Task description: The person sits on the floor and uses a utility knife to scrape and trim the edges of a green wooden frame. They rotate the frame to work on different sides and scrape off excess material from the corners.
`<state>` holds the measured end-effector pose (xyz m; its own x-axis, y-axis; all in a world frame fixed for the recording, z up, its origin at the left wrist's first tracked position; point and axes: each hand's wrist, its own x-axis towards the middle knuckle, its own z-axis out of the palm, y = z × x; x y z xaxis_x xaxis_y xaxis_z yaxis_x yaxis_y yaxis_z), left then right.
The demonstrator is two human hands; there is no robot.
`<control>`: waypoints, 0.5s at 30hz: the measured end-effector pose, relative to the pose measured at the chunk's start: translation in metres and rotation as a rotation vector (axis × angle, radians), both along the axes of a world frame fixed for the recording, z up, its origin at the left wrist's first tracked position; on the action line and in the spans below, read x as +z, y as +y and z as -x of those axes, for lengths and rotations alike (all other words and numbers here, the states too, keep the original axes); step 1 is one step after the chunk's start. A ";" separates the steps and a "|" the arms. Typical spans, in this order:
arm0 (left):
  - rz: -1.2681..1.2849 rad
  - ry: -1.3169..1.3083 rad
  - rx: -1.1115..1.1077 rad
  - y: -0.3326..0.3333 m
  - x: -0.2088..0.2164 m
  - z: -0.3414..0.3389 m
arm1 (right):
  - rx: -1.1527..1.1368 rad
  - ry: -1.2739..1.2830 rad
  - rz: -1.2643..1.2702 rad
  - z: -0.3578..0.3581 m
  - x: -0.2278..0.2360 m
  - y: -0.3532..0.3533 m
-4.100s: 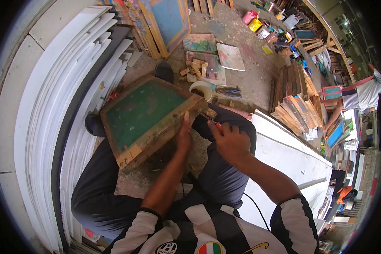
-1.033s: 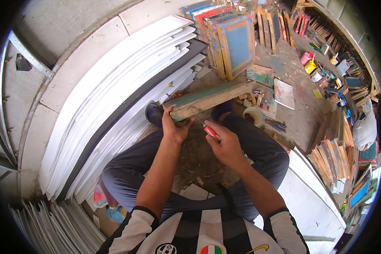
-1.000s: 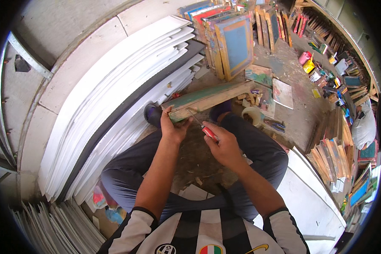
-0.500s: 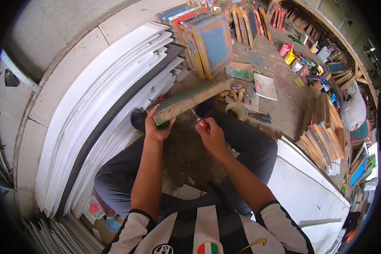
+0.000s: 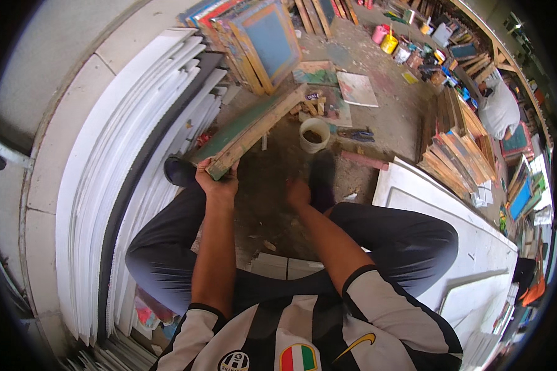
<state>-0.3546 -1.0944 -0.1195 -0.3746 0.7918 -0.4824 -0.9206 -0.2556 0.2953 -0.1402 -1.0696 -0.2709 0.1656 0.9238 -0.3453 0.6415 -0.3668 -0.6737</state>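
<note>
My left hand (image 5: 218, 180) is closed around the near corner of a wooden screen-printing frame (image 5: 254, 137) with green mesh. The frame is tilted, its far end reaching away to the right. Lower and to the right, my right hand (image 5: 299, 193) is beside my right shoe (image 5: 322, 179), apart from the frame. Its fingers are dark and blurred, so whatever they hold cannot be made out. A small pale strip (image 5: 264, 142) shows just under the frame's edge.
A white bucket (image 5: 314, 135) stands beyond my right shoe, with pliers (image 5: 356, 134) beside it. White sheets (image 5: 130, 167) lean along the left. More screen frames (image 5: 263, 46) stand at the back; wooden frames (image 5: 455, 154) and a white panel (image 5: 427, 216) are on the right.
My right hand, which held a red-handled screwdriver at the frame, has dropped down and away from it. The frame has tilted more steeply in my left hand. My right leg has shifted outward.
</note>
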 end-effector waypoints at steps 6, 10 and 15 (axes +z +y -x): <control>0.025 -0.048 0.089 0.001 -0.036 -0.033 | 0.106 -0.030 0.036 -0.038 -0.039 -0.035; -0.060 0.009 0.061 -0.010 -0.053 -0.037 | 0.064 -0.051 0.042 -0.054 -0.072 -0.028; -0.112 0.009 0.039 -0.038 -0.112 -0.026 | 0.111 -0.094 0.091 -0.073 -0.066 0.003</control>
